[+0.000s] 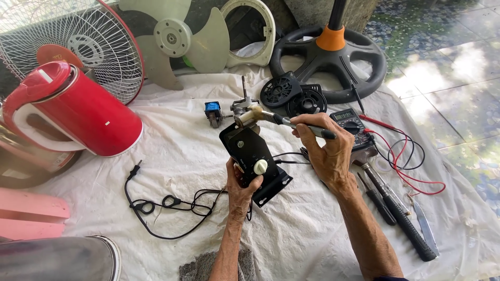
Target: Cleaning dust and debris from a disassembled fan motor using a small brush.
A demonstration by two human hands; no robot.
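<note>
My left hand (240, 188) grips a black fan control housing (249, 151) with a white knob (260, 166), holding it up off the white cloth (312, 229). My right hand (327, 148) holds a small brush (281, 120) by its dark handle. The pale bristles (251, 115) touch the top end of the housing. A black power cord (166, 205) trails from the housing across the cloth to the left.
A red kettle (78, 112) lies at left beside a fan grille (78, 41); fan blades (179, 39) behind. A small motor (229, 112), black covers (291, 93), a fan base (333, 57), a multimeter (351, 125) with leads, and screwdrivers (401, 213) lie at right.
</note>
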